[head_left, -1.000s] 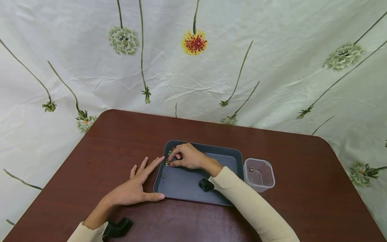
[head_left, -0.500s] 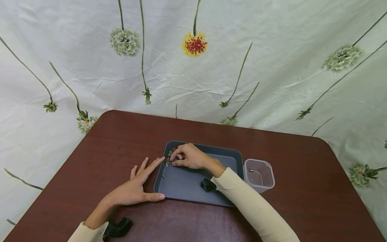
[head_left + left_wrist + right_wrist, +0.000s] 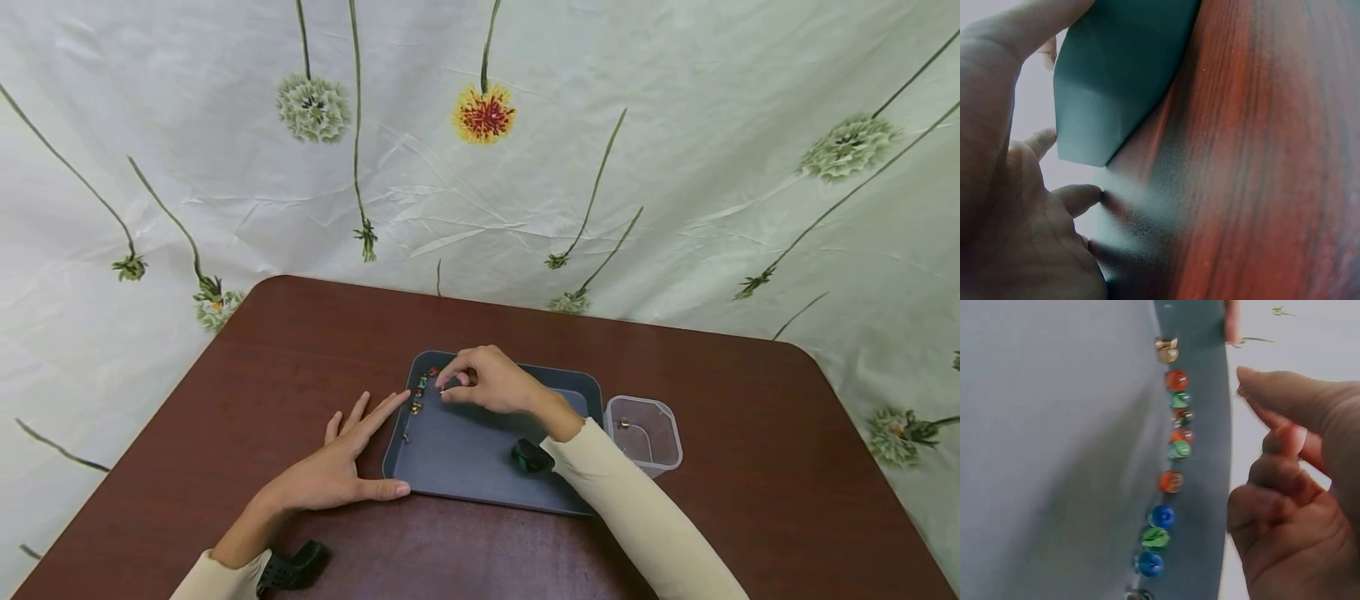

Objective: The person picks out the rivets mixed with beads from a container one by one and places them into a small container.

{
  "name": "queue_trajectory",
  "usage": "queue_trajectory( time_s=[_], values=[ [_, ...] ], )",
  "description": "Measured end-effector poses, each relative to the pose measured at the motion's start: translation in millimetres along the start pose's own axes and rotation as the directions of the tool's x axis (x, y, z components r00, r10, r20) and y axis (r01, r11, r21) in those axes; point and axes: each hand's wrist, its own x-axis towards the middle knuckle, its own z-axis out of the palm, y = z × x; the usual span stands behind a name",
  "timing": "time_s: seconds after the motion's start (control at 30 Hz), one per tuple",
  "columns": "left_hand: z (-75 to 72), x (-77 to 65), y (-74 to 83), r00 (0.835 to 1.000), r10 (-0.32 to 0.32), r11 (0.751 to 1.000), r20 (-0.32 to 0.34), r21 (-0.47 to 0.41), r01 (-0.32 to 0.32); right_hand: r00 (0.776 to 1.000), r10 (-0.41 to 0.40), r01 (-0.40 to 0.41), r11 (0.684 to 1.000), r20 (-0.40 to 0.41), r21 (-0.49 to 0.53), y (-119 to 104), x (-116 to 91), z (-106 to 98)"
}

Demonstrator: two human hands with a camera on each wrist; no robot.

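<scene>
My left hand [image 3: 322, 475] lies spread with straight fingers, thumb and fingertips at the left side of the grey tray [image 3: 480, 492]. In the left wrist view its fingers [image 3: 1079, 199] are at the tray's outer wall [image 3: 1110, 94]. Over the tray, my right hand [image 3: 491, 382] pinches a small gold-coloured metal piece [image 3: 442, 389], mostly hidden by thumb and forefinger. Glass marbles, among them an orange one [image 3: 1170, 481] and a blue one [image 3: 1162, 516], line the tray's edge. Gold-coloured metal pieces [image 3: 1167, 351] sit at the end of that row.
A clear plastic box [image 3: 643, 433] stands against the tray's right side, with a small gold-coloured piece [image 3: 624, 423] inside. Another tiny metal piece [image 3: 406, 437] lies near the tray's left wall. The brown table [image 3: 750, 467] ends at a flower-printed cloth [image 3: 675, 167].
My right hand has lifted off the row and moved slightly right and away, holding the small metal piece. More of the marbles shows now. My left hand has stayed in place.
</scene>
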Motion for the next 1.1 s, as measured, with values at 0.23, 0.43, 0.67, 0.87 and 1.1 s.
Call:
queue_trajectory(
  time_s=[0.23,0.43,0.67,0.87,1.1],
  values=[
    [0.1,2.7,-1.0,1.0,-0.014,1.0,0.007,0.009,0.014,0.997,0.02,-0.02,1.0,-0.077,0.005,-6,-21,-11],
    [-1.9,4.4,-1.4,1.0,-0.008,1.0,0.012,0.009,0.008,0.99,0.025,-0.023,1.0,-0.14,0.017,-17,-37,-21],
    [-2.1,5.8,-1.0,1.0,0.0,1.0,0.018,0.011,0.0,0.98,0.035,-0.03,0.999,-0.198,0.029,-26,-62,-34],
    [-3.1,3.8,-1.4,1.0,-0.003,1.0,0.011,0.014,0.003,0.971,0.033,-0.016,0.997,-0.239,0.074,-30,-78,-44],
    [0.4,2.4,-1.9,1.0,-0.003,1.0,0.01,-0.002,0.003,0.958,0.044,-0.023,0.997,-0.285,0.077,-20,-98,-54]
  ],
)
